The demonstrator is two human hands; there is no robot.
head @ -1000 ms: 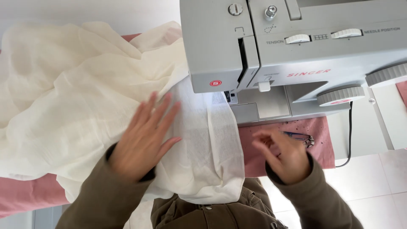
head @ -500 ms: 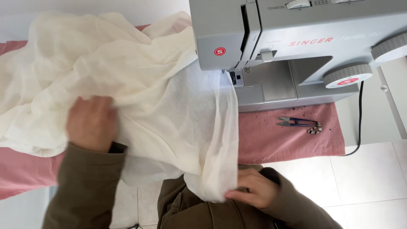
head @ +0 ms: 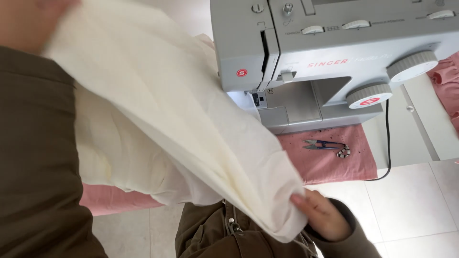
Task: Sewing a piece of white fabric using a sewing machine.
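Your right hand (head: 325,217) pinches the cream fabric's (head: 191,124) lower corner, fingers (head: 302,200) pressed on it, holding it taut before the sewing machine (head: 330,57); your left fingers I cannot tell

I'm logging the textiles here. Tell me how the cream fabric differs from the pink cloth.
The cream fabric is lifted and stretched, its corner in the right hand; the pink cloth lies flat on the table. The cream fabric is pale and faintly sheer; the pink cloth looks opaque. The pink cloth bears small snips; the cream fabric bears nothing. Both sit beside the sewing machine.
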